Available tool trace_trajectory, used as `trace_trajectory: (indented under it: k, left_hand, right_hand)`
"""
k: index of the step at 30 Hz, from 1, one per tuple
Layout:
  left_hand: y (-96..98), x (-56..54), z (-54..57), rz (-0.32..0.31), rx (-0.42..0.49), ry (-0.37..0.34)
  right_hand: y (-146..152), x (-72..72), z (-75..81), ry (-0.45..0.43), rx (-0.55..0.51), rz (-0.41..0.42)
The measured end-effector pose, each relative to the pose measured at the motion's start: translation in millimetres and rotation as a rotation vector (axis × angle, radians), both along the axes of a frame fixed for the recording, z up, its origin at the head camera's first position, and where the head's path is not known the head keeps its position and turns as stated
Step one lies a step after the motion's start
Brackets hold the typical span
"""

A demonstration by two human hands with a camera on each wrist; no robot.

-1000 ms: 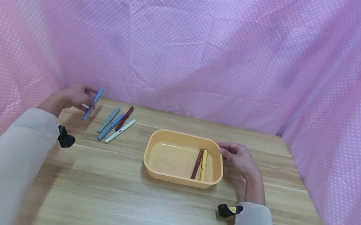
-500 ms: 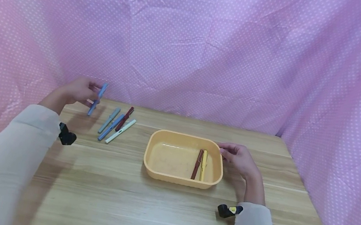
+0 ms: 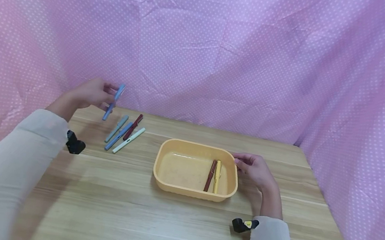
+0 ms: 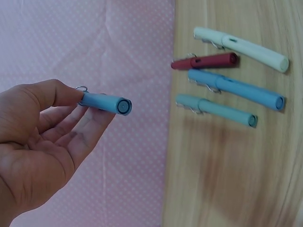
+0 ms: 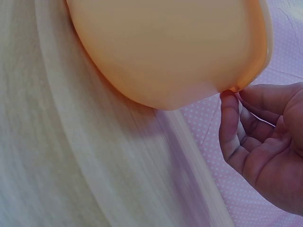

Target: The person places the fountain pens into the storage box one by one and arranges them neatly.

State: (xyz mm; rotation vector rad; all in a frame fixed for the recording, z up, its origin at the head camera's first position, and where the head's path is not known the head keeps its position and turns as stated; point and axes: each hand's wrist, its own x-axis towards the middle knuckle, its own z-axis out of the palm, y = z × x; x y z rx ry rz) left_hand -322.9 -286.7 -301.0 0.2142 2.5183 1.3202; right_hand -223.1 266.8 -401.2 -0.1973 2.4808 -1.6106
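My left hand [image 3: 95, 93] pinches a light blue pen [image 4: 105, 102] between thumb and fingers, raised over the far left edge of the table. In the left wrist view its round end faces the camera. Below and right of that hand lie a grey-green pen [image 3: 116, 128], a blue pen [image 3: 118, 136], a dark red pen [image 3: 133, 127] and a pale mint pen [image 3: 129, 140]. My right hand [image 3: 255, 170] pinches the rim of a yellow plastic box [image 3: 181, 191] at its right end. Inside the box a brown-red pen [image 3: 210, 175] lies beside a yellow pen [image 3: 216, 177].
A wooden table [image 3: 147, 225] carries everything. Pink dotted cloth [image 3: 202, 55] hangs behind it and along both sides. A small black camera sits on each wrist, the left one [image 3: 74, 144] and the right one [image 3: 244, 225].
My left hand has risen and moved to the right with the light blue pen, nearer the loose pens. My right hand and the box have stayed in place.
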Motion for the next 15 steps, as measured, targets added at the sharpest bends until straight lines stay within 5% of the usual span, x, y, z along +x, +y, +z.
trace_trajectory:
  k: [15]
  left_hand:
    - [47.4, 4.8, 30.0, -0.085, 0.064, 0.026]
  right_hand:
    - [-5, -2.0, 0.9, -0.012, -0.001, -0.013]
